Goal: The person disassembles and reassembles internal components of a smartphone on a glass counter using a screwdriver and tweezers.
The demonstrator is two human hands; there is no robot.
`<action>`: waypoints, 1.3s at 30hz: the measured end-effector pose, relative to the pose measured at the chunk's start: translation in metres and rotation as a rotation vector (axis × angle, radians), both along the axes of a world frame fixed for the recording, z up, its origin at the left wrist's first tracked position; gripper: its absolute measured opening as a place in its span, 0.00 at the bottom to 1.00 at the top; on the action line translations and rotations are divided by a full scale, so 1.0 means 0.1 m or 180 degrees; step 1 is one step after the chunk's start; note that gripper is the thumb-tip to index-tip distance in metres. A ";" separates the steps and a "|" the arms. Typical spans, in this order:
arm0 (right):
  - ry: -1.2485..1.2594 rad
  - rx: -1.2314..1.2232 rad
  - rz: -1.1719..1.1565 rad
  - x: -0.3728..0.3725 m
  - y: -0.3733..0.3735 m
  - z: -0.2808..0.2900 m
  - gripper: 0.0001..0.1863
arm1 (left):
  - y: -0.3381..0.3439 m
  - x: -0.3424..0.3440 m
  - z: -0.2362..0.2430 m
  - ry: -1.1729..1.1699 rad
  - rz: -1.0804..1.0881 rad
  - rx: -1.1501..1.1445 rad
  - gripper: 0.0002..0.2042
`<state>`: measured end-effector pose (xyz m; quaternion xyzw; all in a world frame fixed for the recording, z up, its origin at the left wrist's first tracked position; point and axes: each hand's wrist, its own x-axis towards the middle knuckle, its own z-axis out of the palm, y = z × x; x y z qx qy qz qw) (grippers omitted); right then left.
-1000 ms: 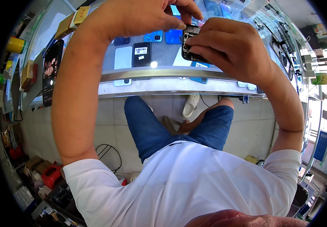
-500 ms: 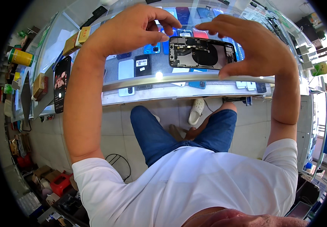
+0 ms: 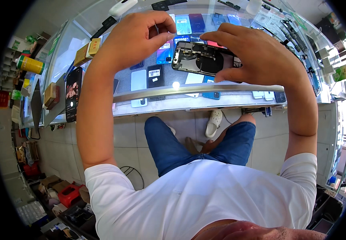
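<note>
An opened smartphone (image 3: 189, 63), its inner parts bare and a dark round patch in the middle, is held above the glass counter. My right hand (image 3: 257, 56) grips its right end, thumb along the near edge and fingers over the far edge. Just off the phone's left end is my left hand (image 3: 141, 38), thumb and fingers curled together in a pinch. Whatever lies between those fingertips, if anything, is too small to make out. Under the glass (image 3: 121, 82) lie several phones, among them a white one (image 3: 139, 80) and a black one with a label (image 3: 155, 76).
Left of my left forearm, a phone with a lit screen (image 3: 73, 94) stands tilted beside small boxes (image 3: 52, 96). Yellow boxes (image 3: 88, 53) and a white oblong case (image 3: 123, 7) sit on the counter. Dark strips (image 3: 289, 38) lie at the far right. A metal edge (image 3: 197, 90) runs along the front.
My left hand has drawn away from the phone's left end, its thumb and fingers closing together. The phone has tilted, its right end lower, still in my right hand. The view has shifted slightly.
</note>
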<state>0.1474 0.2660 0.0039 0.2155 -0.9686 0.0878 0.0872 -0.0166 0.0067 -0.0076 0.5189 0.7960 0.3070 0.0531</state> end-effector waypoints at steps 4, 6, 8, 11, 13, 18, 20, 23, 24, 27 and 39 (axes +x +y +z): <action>0.0319 -0.0410 0.0597 -0.15 0.15 -0.04 0.18 | 0.01 0.26 0.11 0.0768 -0.0790 0.0290 0.02; 0.0134 -0.0638 0.0574 -0.16 0.12 -0.08 0.11 | 0.00 0.31 0.10 0.0814 -0.0868 0.0197 0.03; 0.0180 -0.0810 0.0702 -0.20 0.09 -0.12 0.08 | -0.09 0.27 0.09 0.0848 -0.0819 -0.0021 0.05; 0.0533 -0.0931 0.0938 -0.30 0.03 -0.24 0.07 | -0.11 0.27 0.09 0.0972 -0.0775 -0.0068 0.07; 0.0669 -0.0967 0.0909 -0.31 -0.03 -0.29 0.08 | -0.11 0.28 0.10 0.0886 -0.0845 -0.0065 0.08; 0.0860 -0.0793 0.0895 -0.35 -0.13 -0.38 0.09 | -0.11 0.36 0.07 0.0652 -0.1010 -0.0223 0.11; 0.0918 -0.0694 0.0873 -0.37 -0.13 -0.39 0.10 | -0.12 0.40 0.10 0.0700 -0.0972 -0.0502 0.13; 0.0930 -0.0532 0.0850 -0.37 -0.14 -0.40 0.12 | -0.14 0.41 0.12 0.0726 -0.1000 -0.0751 0.15; 0.0935 -0.0453 0.0838 -0.36 -0.14 -0.39 0.13 | -0.14 0.40 0.12 0.0727 -0.1024 -0.0805 0.15; 0.0994 -0.0295 0.0839 -0.35 -0.16 -0.38 0.14 | -0.15 0.40 0.10 0.0708 -0.1026 -0.0821 0.16; 0.0826 -0.0170 0.0928 -0.32 -0.18 -0.35 0.21 | -0.15 0.41 0.11 0.0697 -0.1058 -0.1029 0.16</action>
